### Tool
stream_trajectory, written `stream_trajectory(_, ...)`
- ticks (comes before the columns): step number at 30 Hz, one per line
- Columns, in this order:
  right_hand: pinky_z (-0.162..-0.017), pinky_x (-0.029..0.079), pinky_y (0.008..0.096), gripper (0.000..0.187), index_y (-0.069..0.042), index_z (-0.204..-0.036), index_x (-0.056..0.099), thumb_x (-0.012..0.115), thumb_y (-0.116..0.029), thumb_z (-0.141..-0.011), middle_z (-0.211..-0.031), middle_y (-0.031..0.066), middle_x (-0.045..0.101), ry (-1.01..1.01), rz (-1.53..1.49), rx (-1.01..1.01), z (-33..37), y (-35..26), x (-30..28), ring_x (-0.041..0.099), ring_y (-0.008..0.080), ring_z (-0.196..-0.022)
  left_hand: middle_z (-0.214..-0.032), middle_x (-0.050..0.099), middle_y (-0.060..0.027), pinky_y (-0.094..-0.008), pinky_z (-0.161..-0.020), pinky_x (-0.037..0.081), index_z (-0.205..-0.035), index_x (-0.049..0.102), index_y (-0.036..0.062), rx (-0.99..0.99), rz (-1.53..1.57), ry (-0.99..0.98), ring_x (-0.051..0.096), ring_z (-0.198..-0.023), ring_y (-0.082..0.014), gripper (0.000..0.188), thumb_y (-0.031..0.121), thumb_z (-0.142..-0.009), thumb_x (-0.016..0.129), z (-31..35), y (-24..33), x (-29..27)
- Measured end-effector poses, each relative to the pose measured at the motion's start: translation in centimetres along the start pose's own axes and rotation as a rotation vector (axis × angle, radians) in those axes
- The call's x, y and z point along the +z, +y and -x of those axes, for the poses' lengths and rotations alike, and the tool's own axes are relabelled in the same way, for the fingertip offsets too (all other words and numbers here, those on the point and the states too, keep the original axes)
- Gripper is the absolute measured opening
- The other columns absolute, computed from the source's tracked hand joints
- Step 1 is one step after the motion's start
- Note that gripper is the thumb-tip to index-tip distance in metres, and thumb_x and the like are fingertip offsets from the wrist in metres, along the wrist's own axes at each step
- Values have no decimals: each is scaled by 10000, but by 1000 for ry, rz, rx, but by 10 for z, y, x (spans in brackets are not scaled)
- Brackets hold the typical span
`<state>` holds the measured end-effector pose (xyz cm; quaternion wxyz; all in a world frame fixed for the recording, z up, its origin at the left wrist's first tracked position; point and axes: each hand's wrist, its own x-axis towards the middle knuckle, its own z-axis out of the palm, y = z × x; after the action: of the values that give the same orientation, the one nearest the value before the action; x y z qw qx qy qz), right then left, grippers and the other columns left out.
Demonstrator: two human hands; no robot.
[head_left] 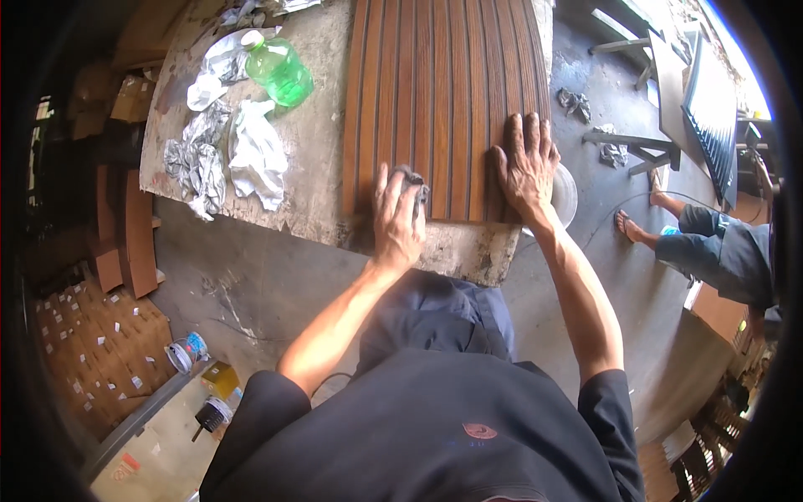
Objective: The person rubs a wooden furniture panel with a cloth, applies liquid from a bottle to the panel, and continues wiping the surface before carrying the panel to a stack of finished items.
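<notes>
A brown wooden panel with lengthwise grooves (pixel 443 92) lies on the worn worktable (pixel 316 180) in front of me. My left hand (pixel 396 234) grips a dark, crumpled rag (pixel 415 187) against the panel's near left part. Flat on its near right edge rests my right hand (pixel 529 180), fingers stretched forward and holding nothing. Close beside that wrist shows part of a round, pale tub (pixel 565 199); the hand and forearm hide the rest.
On the table's left are a green plastic bottle with a white cap (pixel 284 74), a white crumpled cloth (pixel 258 155) and grey crumpled paper (pixel 199 157). Another person (pixel 711 251) is at the right, near a bench (pixel 640 149). Buckets (pixel 186 351) stand at lower left.
</notes>
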<state>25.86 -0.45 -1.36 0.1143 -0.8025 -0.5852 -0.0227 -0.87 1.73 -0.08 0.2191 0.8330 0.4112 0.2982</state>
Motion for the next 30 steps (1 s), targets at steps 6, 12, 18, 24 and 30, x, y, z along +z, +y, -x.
stream_trajectory(6,-1140,263,577,667,-79,-1541,380,537,-442,-1004,-1584,255,335,24,-39,-31,-8,-10,-2,264,450,-1482,-1305,565,-275,-600,-1205,267,-1060,631,4,27,-196,213,436,-1353,-484,204,150,-922,594,-194,-61,70)
stream_trajectory(12,-1151,249,576,664,-71,-1534,386,539,-437,-1002,-1584,258,330,21,-55,21,-3,9,2,256,444,-1487,-1477,482,-240,-581,-1193,315,-1118,631,58,63,4,71,326,-1459,-476,197,72,-934,563,-121,-17,69)
stream_trajectory(18,-1144,251,576,668,-70,-1536,384,538,-436,-999,-1583,262,331,25,-85,-5,-3,-3,-4,261,445,-1486,-1471,464,-276,-584,-1195,314,-1111,640,-27,27,-32,7,333,-1450,-493,237,78,-928,532,-10,27,30)
stream_trajectory(24,-1145,253,571,655,-60,-1527,394,547,-417,-999,-1571,263,351,49,-102,-23,-9,-14,-8,286,451,-1470,-1412,509,-305,-582,-1195,303,-1044,638,-12,17,-246,163,349,-1441,-482,167,58,-913,564,-195,-16,94)
stream_trajectory(30,-1133,263,574,648,-64,-1513,415,568,-410,-988,-1557,263,369,63,-104,30,-1,7,-1,296,450,-1464,-1527,404,-291,-594,-1209,266,-1135,640,-9,72,-10,27,283,-1477,-490,244,36,-906,570,-64,37,78)
